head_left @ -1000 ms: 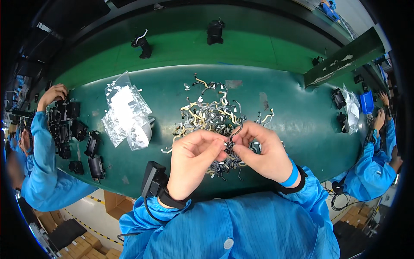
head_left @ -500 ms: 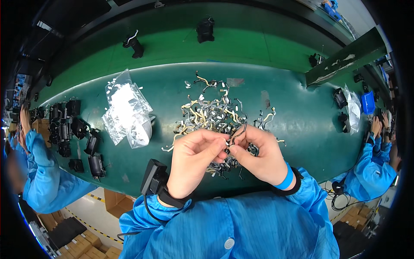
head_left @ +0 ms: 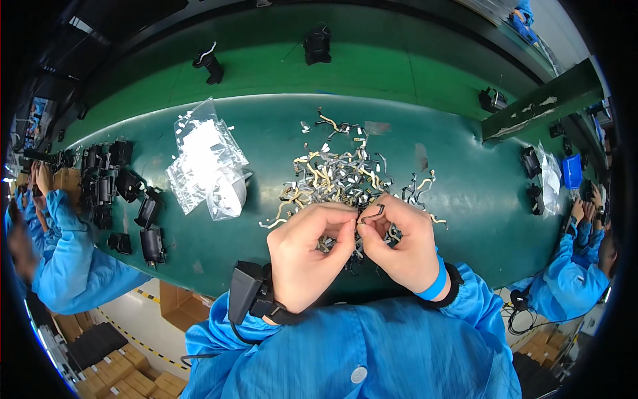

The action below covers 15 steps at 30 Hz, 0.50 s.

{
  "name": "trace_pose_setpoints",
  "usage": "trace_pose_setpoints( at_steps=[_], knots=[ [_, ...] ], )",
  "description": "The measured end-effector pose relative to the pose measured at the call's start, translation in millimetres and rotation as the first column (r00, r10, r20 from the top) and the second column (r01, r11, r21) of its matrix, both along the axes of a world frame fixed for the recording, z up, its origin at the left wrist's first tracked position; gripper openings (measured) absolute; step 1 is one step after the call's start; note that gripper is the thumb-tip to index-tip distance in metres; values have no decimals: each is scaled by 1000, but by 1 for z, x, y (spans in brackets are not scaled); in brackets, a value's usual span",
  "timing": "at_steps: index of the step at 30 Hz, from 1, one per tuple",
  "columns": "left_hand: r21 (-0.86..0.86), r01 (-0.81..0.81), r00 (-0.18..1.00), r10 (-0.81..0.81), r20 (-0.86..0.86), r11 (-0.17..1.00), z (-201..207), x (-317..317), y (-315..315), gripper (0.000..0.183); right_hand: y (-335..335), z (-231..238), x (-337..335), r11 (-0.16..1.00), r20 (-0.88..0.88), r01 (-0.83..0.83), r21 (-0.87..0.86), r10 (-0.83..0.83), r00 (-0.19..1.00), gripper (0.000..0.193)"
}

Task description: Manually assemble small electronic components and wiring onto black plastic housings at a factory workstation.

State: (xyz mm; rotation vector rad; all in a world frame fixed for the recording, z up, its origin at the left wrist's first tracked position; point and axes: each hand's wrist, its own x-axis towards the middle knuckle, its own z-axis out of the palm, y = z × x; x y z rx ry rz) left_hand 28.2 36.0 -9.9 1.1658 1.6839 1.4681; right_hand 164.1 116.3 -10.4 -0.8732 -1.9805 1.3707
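A short black wire harness point(head_left: 375, 215) is pinched in my right hand point(head_left: 407, 243), its bent end looping out above the thumb and forefinger. My left hand point(head_left: 302, 246) meets it fingertip to fingertip, thumb and forefinger pressed together. Whatever those left fingertips hold is too small and covered to make out. Beneath and beyond both hands spreads a tangled pile of short wire harnesses point(head_left: 332, 169), grey, black and cream with white connectors. Left of the pile lies a clear plastic bag point(head_left: 206, 159) with small white pieces in and around it.
Black molded housings point(head_left: 151, 246) cluster at the left of the green table point(head_left: 465, 199). More black parts point(head_left: 317, 45) sit on the far green surface. A green post point(head_left: 545, 100) rises at right, near a blue bin point(head_left: 571, 171). Co-workers in blue sleeves point(head_left: 86, 266) work on both sides.
The whole view has shifted slightly, so the table things appear farther right. My left fingers have drawn in closer to the right fingertips, and the black harness shows less of its length.
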Motion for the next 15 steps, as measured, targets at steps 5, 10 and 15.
trace_pose_setpoints(
  at_steps=[5,10,15],
  knots=[
    [83,-36,965,56,-256,996,1,-14,-7,17,-2,0,-3,999,-19,-50,9,50,999,10],
    [231,-346,727,416,-546,909,3,-61,-25,15,3,-1,1,1000,-38,2,-31,-3,999,10],
    [198,-465,463,427,-777,863,-1,-98,-41,13,11,2,1,995,-9,-16,-98,16,1000,9]
  ],
)
